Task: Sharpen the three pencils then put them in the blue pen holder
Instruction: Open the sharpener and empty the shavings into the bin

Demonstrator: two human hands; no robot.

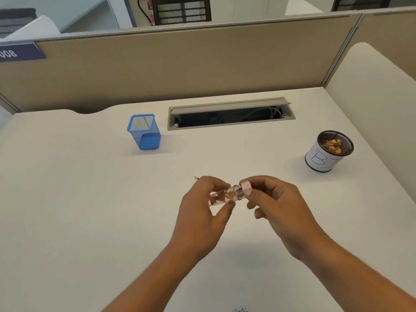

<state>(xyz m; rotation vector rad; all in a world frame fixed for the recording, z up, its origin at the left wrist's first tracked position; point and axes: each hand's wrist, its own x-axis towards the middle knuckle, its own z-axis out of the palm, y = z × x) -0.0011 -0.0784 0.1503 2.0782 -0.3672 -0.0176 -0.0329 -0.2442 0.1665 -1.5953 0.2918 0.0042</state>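
Note:
Above the middle of the desk both hands hold a small pink sharpener. My left hand (202, 210) grips its clear tube (221, 197), which has brown shavings inside. My right hand (276, 203) pinches the pink cap end (244, 188). A sharpened pencil tip (197, 177) pokes out to the left behind my left fingers; the pencil's shaft is hidden. The blue mesh pen holder (144, 131) stands upright at the back left of the desk, and I see nothing in it.
A round black mesh cup (326, 154) with a white paper label and shavings inside stands at the right. An open grey cable tray (229, 114) is set into the desk at the back. A beige partition runs behind the desk.

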